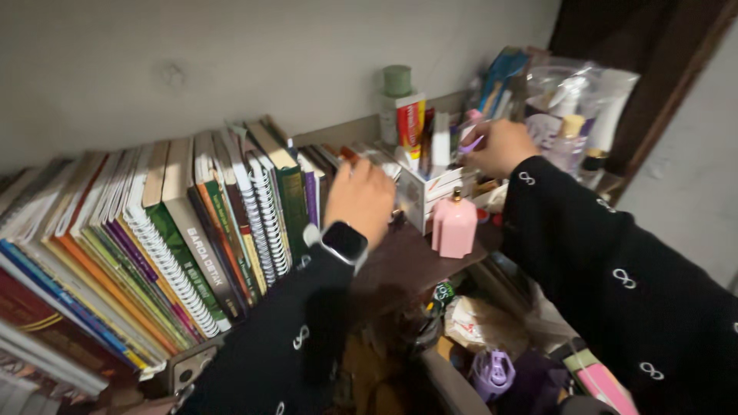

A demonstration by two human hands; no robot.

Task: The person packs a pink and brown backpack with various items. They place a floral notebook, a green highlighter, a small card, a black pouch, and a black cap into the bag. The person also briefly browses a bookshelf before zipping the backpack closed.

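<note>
My left hand (360,198), with a smartwatch (344,243) on its wrist, rests against the right end of a row of leaning books (192,230) on a dark wooden shelf (400,261). Its fingers are curled; what they grip is hidden. My right hand (500,147) reaches over a white organizer box (430,192) full of tubes and pens, with a thin purple item (470,144) pinched in its fingers. A pink ribbed bottle (453,224) stands on the shelf below that hand. Both arms wear black sleeves with small white loops.
A green-capped tube box (403,115) stands behind the organizer against the grey wall. Clear bags and bottles (573,115) crowd the far right corner. Below the shelf lies clutter: a purple bottle (492,373), papers, a pink object (607,384).
</note>
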